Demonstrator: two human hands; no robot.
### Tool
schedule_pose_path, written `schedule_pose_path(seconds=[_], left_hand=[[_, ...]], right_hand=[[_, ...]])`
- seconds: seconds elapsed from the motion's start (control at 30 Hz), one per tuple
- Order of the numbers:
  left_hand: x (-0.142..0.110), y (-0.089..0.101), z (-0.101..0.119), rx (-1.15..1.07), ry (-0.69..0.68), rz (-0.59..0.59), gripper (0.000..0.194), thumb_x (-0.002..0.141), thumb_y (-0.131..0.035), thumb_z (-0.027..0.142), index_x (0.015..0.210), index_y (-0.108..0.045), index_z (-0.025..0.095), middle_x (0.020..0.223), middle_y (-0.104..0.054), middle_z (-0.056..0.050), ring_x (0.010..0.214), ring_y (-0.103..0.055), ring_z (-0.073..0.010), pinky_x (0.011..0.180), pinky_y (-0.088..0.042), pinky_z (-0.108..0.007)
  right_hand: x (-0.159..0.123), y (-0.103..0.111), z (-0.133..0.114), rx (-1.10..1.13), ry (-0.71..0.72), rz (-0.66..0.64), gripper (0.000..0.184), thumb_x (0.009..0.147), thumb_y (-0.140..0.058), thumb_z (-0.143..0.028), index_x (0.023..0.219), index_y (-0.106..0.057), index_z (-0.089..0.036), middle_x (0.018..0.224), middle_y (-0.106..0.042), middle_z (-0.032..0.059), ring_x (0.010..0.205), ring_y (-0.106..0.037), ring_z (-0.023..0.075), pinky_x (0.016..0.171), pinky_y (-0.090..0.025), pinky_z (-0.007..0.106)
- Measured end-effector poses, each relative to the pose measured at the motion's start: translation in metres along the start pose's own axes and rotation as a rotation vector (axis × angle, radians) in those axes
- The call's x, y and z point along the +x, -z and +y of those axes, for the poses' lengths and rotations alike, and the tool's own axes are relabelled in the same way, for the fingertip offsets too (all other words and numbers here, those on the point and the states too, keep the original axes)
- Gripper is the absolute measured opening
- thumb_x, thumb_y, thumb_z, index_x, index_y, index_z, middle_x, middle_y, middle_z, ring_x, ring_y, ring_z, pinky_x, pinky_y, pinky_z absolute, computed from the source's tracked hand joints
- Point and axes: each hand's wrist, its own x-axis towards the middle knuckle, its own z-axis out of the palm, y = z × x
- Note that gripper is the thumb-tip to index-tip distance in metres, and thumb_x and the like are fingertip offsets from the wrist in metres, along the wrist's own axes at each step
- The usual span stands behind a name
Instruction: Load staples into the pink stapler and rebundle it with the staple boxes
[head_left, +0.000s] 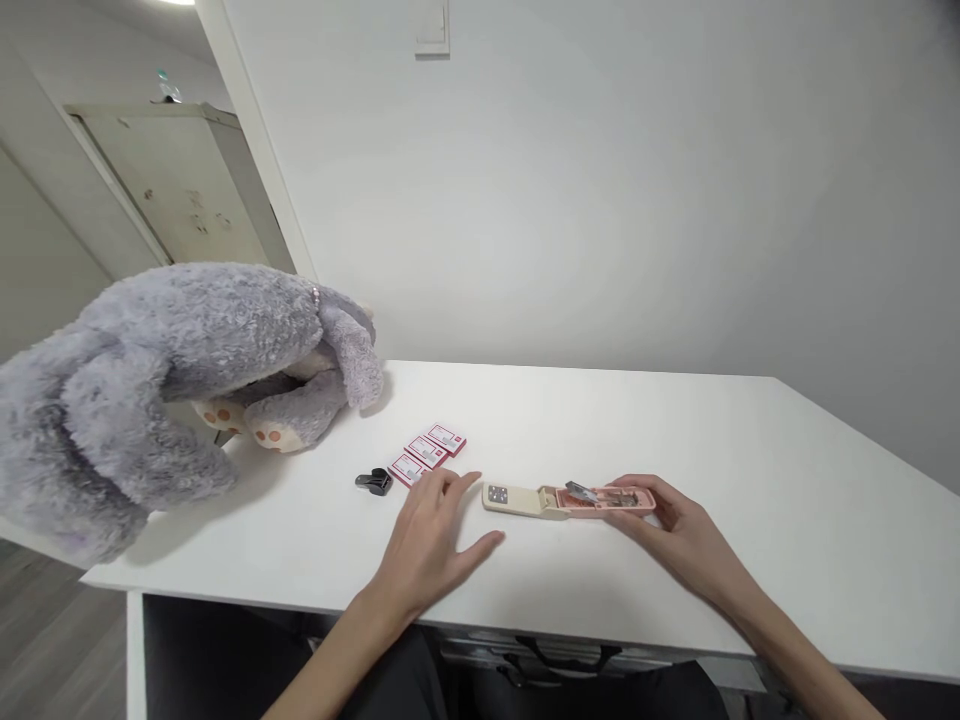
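Pink and cream, a slim hinged plastic case (525, 500) lies opened out flat on the white counter (750, 480), small metallic pieces showing inside its pink half. The right hand (679, 525) grips the end of that pink half between thumb and fingers. The left hand (431, 540) holds nothing; its thumb and fingers are spread apart just beside the cream end. Beyond the left hand, three flat white boxes with dark red edges (426, 452) lie in a slanting row, with a small black clip-like object (374, 482) near them. A large grey plush toy (202, 330) slumps over the counter's left side.
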Motion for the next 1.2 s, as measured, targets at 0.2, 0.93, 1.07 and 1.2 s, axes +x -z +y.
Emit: schedule_pose_path(seconds=[0.2, 0.93, 1.07, 1.2], left_hand=[[-0.006, 0.014, -0.036, 0.214, 0.142, 0.181, 0.054, 0.090, -0.066, 0.040, 0.136, -0.050, 0.017, 0.134, -0.058, -0.017, 0.128, -0.049, -0.0378, 0.107, -0.042, -0.057], [-0.014, 0.020, -0.031, 0.033, 0.007, 0.223, 0.063, 0.092, -0.072, 0.043, 0.144, -0.042, 0.022, 0.138, -0.056, -0.016, 0.131, -0.053, -0.0332, 0.109, -0.048, -0.051], [-0.017, 0.011, -0.011, -0.124, -0.047, 0.118, 0.070, 0.088, -0.077, 0.047, 0.144, -0.041, 0.026, 0.137, -0.060, -0.013, 0.127, -0.059, -0.0309, 0.108, -0.050, -0.048], [-0.019, 0.002, 0.011, -0.241, -0.093, 0.023, 0.076, 0.084, -0.081, 0.046, 0.145, -0.041, 0.027, 0.137, -0.060, -0.013, 0.129, -0.059, -0.0302, 0.109, -0.050, -0.047]], right_hand=[[0.003, -0.002, 0.009, -0.054, -0.009, 0.056, 0.047, 0.086, -0.070, -0.059, 0.118, -0.066, -0.025, 0.120, -0.074, 0.0089, 0.105, -0.068, 0.0297, 0.087, -0.054, 0.041], [-0.020, -0.019, -0.018, -0.133, 0.280, 0.464, 0.023, 0.099, -0.056, -0.045, 0.109, -0.063, -0.025, 0.116, -0.068, 0.0101, 0.109, -0.062, 0.0300, 0.096, -0.049, 0.046], [-0.035, -0.047, -0.032, -0.061, 0.370, 0.120, 0.019, 0.103, -0.052, -0.039, 0.103, -0.064, -0.025, 0.104, -0.072, 0.0087, 0.099, -0.066, 0.0266, 0.090, -0.051, 0.041], [-0.037, -0.073, -0.046, 0.049, 0.277, -0.223, 0.033, 0.102, -0.057, -0.040, 0.131, -0.059, -0.024, 0.114, -0.073, 0.0076, 0.096, -0.067, 0.0241, 0.089, -0.053, 0.039]])
